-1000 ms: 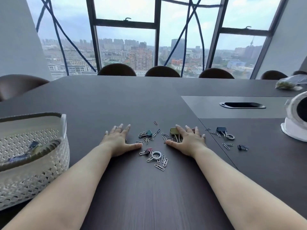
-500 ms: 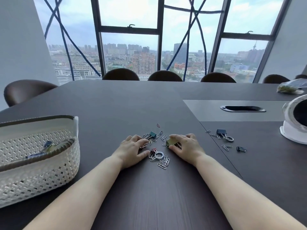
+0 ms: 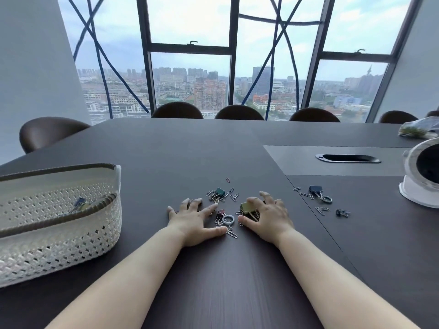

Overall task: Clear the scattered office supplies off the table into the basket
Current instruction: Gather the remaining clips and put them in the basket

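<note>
Now, hands: both lie palm down on the dark table, with the main pile of clips between them.
Left hand: flat, fingers spread, gripping nothing; its thumb points toward the pile.
Right hand: fingers curled loosely over an olive clip and the paper clips under it; not closed on anything.
Between the hands: a maroon clip touching a white ring, loose paper clips around them.
Just beyond the fingertips: a green clip among more paper clips.
Right of the right hand: a blue clip with a second ring beside it, then a small black clip, apart from the pile.
Basket: well left of the left hand, white lattice, a few items already inside.
Far right: a white round device at the frame edge.
</note>
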Demonstrator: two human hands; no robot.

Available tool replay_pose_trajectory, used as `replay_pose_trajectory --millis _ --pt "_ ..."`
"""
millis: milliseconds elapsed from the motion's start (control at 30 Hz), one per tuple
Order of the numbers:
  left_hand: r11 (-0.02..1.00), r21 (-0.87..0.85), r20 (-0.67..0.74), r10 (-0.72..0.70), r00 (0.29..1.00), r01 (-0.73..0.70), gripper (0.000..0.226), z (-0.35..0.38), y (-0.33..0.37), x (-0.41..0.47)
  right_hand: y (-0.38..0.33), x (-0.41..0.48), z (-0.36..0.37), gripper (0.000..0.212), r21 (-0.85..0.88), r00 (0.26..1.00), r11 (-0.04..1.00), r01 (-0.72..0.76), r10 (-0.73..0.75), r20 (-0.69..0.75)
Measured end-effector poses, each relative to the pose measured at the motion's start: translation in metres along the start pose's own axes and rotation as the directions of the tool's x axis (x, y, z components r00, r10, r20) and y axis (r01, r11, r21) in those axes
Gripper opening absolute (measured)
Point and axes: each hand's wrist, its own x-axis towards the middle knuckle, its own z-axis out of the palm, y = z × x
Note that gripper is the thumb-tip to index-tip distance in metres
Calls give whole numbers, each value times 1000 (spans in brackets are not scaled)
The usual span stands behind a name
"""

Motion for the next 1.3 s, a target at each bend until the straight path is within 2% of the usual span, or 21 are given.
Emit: replay_pose_trajectory --millis 167,267,467,567,633,733,800,867,933,1000,1033,1100,1133,1200,1300 --pt "992 -4 -192 120 974 -123 48 2 -1 0 -4 1 3 42 -6 995 998 66 -66 -74" --pt "983 -90 -212 138 967 -160 38 2 0 -2 -8 -2 2 40 -30 990 995 98 -100 -104" --pt "985 -61 -313 135 940 -162 27 2 3 -10 -11 -5 -1 40 -25 984 993 116 -118 -133" --pt "985 -76 -368 119 922 -157 27 2 2 -12 -12 -5 -4 35 182 987 981 67 -38 -157" --pt "986 -48 -399 127 908 -159 32 3 2 -15 -14 -6 -7 30 366 987 930 35 24 -156" --pt "984 -75 -469 107 877 -160 31 -3 1 -26 -22 -7 -13 23 510 987 860 8 74 -140" --pt "976 -118 -533 94 841 -184 28 -16 -4 -41 -34 -9 -18 18 591 985 806 10 94 -146" --pt "969 -115 -625 102 774 -221 33 -36 -14 -61 -52 -11 -23 17 652 984 757 40 83 -157" --pt "970 -43 -718 136 683 -239 45 -58 -25 -83 -78 -13 -29 17 717 985 691 92 40 -165" --pt "974 60 -794 178 581 -217 46 -83 -43 -103 -111 -17 -35 19 762 982 630 151 -7 -188" --pt "978 93 -812 183 554 -186 45 -95 -55 -113 -128 -19 -37 18 771 978 610 183 -32 -207" --pt "987 136 -816 162 554 -89 42 -117 -86 -130 -160 -23 -41 14 772 963 583 253 -80 -256" --pt "988 149 -804 139 579 -31 39 -125 -103 -137 -174 -25 -42 14 763 954 579 286 -98 -282" --pt "992 124 -741 80 667 19 31 -133 -135 -148 -198 -29 -43 18 733 937 592 335 -125 -327" --pt "992 -117 -585 -28 811 -50 18 -134 -167 -161 -225 -34 -42 21 700 924 612 368 -152 -352"
